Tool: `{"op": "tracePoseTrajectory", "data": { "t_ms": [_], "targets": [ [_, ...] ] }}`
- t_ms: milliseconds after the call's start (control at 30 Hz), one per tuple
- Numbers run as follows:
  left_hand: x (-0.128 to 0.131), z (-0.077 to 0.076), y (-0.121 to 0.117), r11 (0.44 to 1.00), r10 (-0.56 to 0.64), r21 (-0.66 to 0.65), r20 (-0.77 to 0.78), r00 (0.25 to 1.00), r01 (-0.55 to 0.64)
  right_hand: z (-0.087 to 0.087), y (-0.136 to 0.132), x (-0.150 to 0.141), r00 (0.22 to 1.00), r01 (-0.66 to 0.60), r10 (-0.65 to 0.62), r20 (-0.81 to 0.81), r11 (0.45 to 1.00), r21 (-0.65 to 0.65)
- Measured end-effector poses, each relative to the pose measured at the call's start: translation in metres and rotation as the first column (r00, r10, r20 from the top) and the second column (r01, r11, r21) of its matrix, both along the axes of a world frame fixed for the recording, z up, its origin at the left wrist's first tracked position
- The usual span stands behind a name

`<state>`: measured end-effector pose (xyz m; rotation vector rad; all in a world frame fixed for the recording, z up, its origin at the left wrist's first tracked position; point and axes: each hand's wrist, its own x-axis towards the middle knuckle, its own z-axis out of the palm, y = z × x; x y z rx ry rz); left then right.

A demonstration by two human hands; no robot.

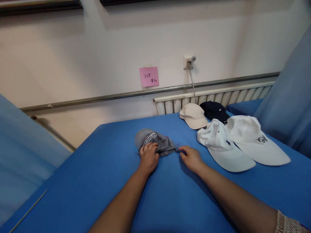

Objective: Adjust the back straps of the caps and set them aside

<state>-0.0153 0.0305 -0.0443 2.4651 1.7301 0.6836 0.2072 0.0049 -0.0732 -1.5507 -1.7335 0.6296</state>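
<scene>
Grey cap (163, 142): lying on the blue bench (97, 174) near the centre of the frame, lettered front toward the upper left, frayed end toward the right
Long axis: running from the rounded brim at left across to the frayed end at right, sloping slightly down the frame; roughly crosswise to both forearms
Left hand (148, 160): laid over the lower left part of the cap, fingers bent across the fabric, touching; how tightly closed, cannot tell
Right hand (192, 159): at the frayed end, just right of centre; thumb and forefinger drawn close together, grip nearly closed; whether pinching the loose edge or only touching, cannot tell
Nearer hand: left for the brim and lettering, right for the frayed end
Cap from each grip: beneath and up from the left, directly leftward from the right
Other caps: well apart from the grey one, toward the right of the frame; cream (194, 117) and dark (213, 111) behind, two white (217, 137) (255, 139) in front, overlapping
</scene>
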Motion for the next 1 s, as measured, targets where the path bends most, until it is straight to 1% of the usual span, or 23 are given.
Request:
{"op": "tracePoseTrajectory", "data": {
  "t_ms": [100, 133, 200, 267, 333, 400, 500, 567, 600, 633, 667, 733, 767, 800, 867, 933, 1000],
  "targets": [
    [-0.002, 0.0, 0.002, 0.996, -0.049, -0.076, 0.034, 0.998, 0.052, 0.003, -0.006, -0.006, 0.995, -0.089, 0.088, 0.04, 0.996, 0.011],
    [-0.003, 0.001, 0.002, 0.991, -0.078, -0.108, 0.052, 0.996, 0.084, 0.003, -0.007, -0.008, 0.992, -0.113, 0.112, 0.052, 0.993, 0.018],
    [-0.003, 0.005, 0.002, 0.965, -0.175, -0.18, 0.101, 0.979, 0.191, 0.004, -0.008, -0.011, 0.987, -0.147, 0.145, 0.068, 0.989, 0.023],
    [-0.003, 0.011, 0.001, 0.913, -0.287, -0.25, 0.171, 0.943, 0.323, 0.004, -0.009, -0.012, 0.983, -0.172, 0.17, 0.072, 0.985, 0.029],
    [-0.002, 0.016, -0.002, 0.857, -0.356, -0.299, 0.245, 0.902, 0.419, 0.005, -0.01, -0.013, 0.978, -0.203, 0.2, 0.053, 0.977, 0.061],
    [-0.001, 0.02, -0.005, 0.806, -0.395, -0.333, 0.314, 0.863, 0.49, 0.007, -0.013, -0.013, 0.969, -0.242, 0.245, -0.007, 0.961, 0.134],
    [0.004, 0.021, -0.011, 0.72, -0.468, -0.367, 0.371, 0.802, 0.59, 0.014, -0.018, -0.015, 0.937, -0.264, 0.307, -0.169, 0.935, 0.235],
    [0.007, 0.018, -0.014, 0.683, -0.507, -0.388, 0.359, 0.783, 0.62, 0.02, -0.02, -0.015, 0.918, -0.263, 0.318, -0.236, 0.935, 0.237],
    [0.008, 0.017, -0.015, 0.682, -0.512, -0.392, 0.347, 0.786, 0.617, 0.023, -0.021, -0.015, 0.917, -0.281, 0.329, -0.225, 0.934, 0.22],
    [0.009, 0.015, -0.016, 0.697, -0.504, -0.384, 0.338, 0.795, 0.606, 0.025, -0.021, -0.015, 0.919, -0.311, 0.347, -0.186, 0.93, 0.198],
    [0.009, 0.014, -0.016, 0.726, -0.486, -0.361, 0.332, 0.809, 0.585, 0.026, -0.02, -0.015, 0.92, -0.347, 0.37, -0.128, 0.922, 0.17],
    [0.007, 0.011, -0.013, 0.813, -0.423, -0.283, 0.314, 0.85, 0.509, 0.027, -0.018, -0.014, 0.918, -0.394, 0.397, -0.002, 0.913, 0.107],
    [0.006, 0.01, -0.011, 0.857, -0.383, -0.239, 0.298, 0.874, 0.457, 0.026, -0.017, -0.014, 0.921, -0.39, 0.387, 0.051, 0.917, 0.083],
    [0.004, 0.008, -0.008, 0.896, -0.34, -0.197, 0.273, 0.9, 0.398, 0.025, -0.016, -0.014, 0.927, -0.37, 0.363, 0.095, 0.927, 0.066],
    [0.002, 0.004, -0.002, 0.956, -0.236, -0.127, 0.208, 0.949, 0.265, 0.022, -0.014, -0.013, 0.941, -0.306, 0.295, 0.166, 0.951, 0.042],
    [0.0, 0.0, 0.004, 0.988, -0.126, -0.072, 0.159, 0.979, 0.138, 0.019, -0.01, -0.012, 0.95, -0.234, 0.224, 0.217, 0.972, 0.024],
    [0.001, -0.003, 0.008, 0.999, -0.042, -0.017, 0.138, 0.989, 0.045, 0.018, -0.005, -0.01, 0.955, -0.16, 0.153, 0.254, 0.987, 0.007]
  ]
}}
